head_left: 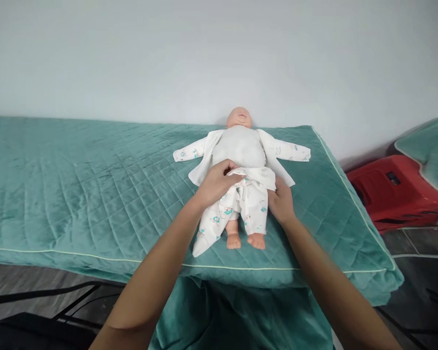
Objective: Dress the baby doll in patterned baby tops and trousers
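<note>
In head view we see the doll (239, 146) on its back on the green bed (95, 194), w/ the wall (131, 63) just beyond the doll's head. The trousers (253, 206) are around the doll's hips and legs. At one hip of the doll, the fingers of our left hand (218, 182) are pinched on the bunched waistband (257, 176). At the other hip is our right hand (282, 199), fingers bent at the trousers' edge; the tips are behind cloth, so we can't tell how far open they are, or if they grip.

Main risk, we think: on the doll's side near our left hand, the loose trouser leg (206, 240) points outward and the bare foot (233, 241) shows beside it, so prob. this leg is outside. Pulling the waistband up like this could twist the cloth btwn the doll's legs. The other foot (256, 241) comes out below its cuff, so an uneven pull could drag only that side. Also, the open jacket (283, 170) spreads beside the doll's hips; a flap could get caught in the waistband, b/c it is v. near our right hand. Too strong pull could push the doll's head against the wall.
</note>
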`<state>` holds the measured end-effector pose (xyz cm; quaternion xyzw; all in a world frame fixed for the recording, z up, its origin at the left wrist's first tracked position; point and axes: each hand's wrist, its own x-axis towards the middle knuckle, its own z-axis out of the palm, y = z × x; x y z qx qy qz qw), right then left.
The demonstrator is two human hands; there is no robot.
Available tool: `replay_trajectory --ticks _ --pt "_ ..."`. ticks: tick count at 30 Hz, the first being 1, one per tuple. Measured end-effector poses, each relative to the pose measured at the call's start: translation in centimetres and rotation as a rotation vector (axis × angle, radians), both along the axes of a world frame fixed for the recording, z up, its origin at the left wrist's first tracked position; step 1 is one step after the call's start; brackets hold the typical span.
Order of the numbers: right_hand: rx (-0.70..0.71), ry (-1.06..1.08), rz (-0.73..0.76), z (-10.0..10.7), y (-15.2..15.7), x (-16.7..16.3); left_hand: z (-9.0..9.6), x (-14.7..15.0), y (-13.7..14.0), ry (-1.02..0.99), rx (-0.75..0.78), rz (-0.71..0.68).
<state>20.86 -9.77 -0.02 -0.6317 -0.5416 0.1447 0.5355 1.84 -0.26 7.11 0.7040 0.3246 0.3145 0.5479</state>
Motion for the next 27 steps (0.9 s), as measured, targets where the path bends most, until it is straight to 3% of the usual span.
replay_trajectory --ticks 4,7,10,14,17,19,22,27 --pt "0.0 -0.157 -0.045 -0.1 -0.7 -0.5 -1.9 -1.6 0.1 -0.232 -0.102 0.022" --pt "0.096 -0.275 -0.083 0.6 -1.5 -1.3 -3.0 -2.1 0.0 -0.348 -0.2 0.017" --pt "0.118 -0.406 0.091 2.9 -1.2 -2.2 -3.4 -2.2 0.0 -0.436 -0.257 0.007" --pt "-0.176 -0.403 0.369 7.4 1.8 -3.7 -3.7 -2.3 0.1 -0.507 -0.352 0.033" --pt "-0.383 -0.273 0.553 9.2 4.4 -4.2 -4.0 -2.3 0.1 -0.483 -0.424 0.095" --pt "-0.439 -0.101 0.659 9.1 5.5 -4.2 -4.2 -2.2 0.1 -0.469 -0.449 0.151" --pt "-0.407 0.147 0.647 7.8 5.7 -3.9 -4.3 -2.0 0.2 -0.482 -0.405 0.157" --pt "-0.374 0.576 0.599 6.1 4.9 -3.1 -4.2 -2.2 0.3 -0.455 -0.34 -0.011"
